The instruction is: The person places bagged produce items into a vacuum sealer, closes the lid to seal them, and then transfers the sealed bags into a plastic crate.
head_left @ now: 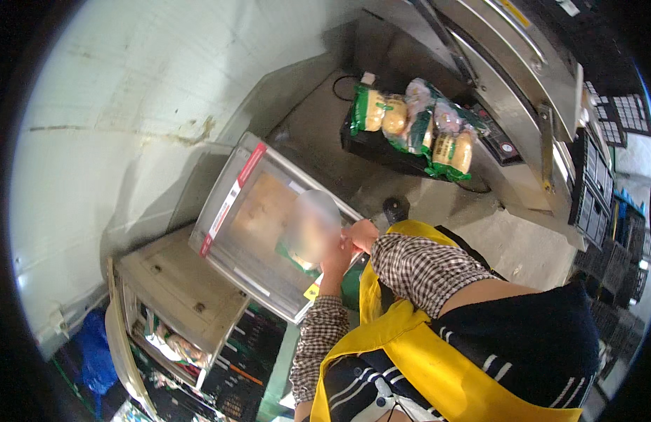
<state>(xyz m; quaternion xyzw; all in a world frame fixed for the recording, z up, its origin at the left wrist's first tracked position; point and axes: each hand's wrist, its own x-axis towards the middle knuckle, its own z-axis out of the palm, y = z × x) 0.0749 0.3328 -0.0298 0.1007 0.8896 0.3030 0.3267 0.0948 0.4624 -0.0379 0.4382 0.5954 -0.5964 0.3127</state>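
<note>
A plastic bag with pale yellow food and green print [297, 254] lies on a grey flat-topped case [245, 253] with red and white strips; a blur covers part of the bag. My left hand [336, 261] is closed at the bag's right end. Right beside it, my right hand [363, 234] has its fingers curled and pressed together at the same end, touching the left. The fingertips and the bag's gathered end are partly hidden. Checked sleeve covers span both my forearms.
Several green-printed bags of round pale food [413, 126] lie on a black surface at the far right, beside a metal machine [522, 77]. A beige container [181, 271] stands at the lower left, near a blue bag [97, 352]. Black crates [594, 176] are stacked at the right.
</note>
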